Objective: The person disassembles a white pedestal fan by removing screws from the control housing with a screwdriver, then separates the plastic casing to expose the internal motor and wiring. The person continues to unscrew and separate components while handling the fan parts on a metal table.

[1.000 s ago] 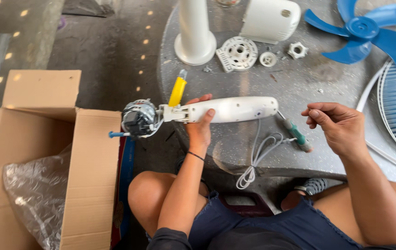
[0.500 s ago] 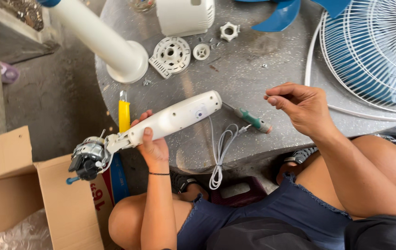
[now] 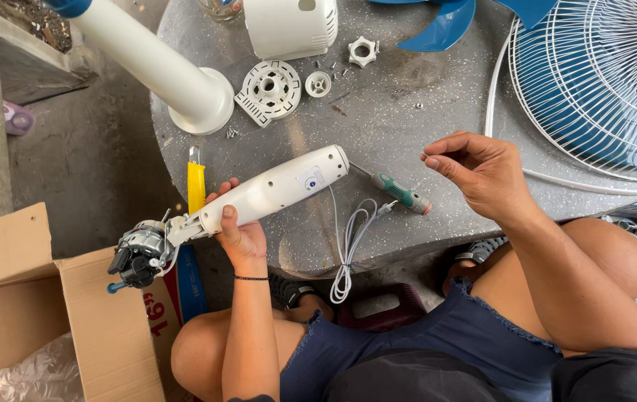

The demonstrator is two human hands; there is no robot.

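Fan stripped: blade, grille off | left hand grips motor neck | right hand pinches tiny part, unidentifiable | screwdriver idle on surface

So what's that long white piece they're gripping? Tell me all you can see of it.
The white fan neck is a long, smooth housing that looks like plastic, with a small round badge near its wider end. It lies tilted across the edge of the grey table. An exposed metal motor sticks out of its lower end, past the table. A thin grey cord hangs from it. The left hand grips its middle.
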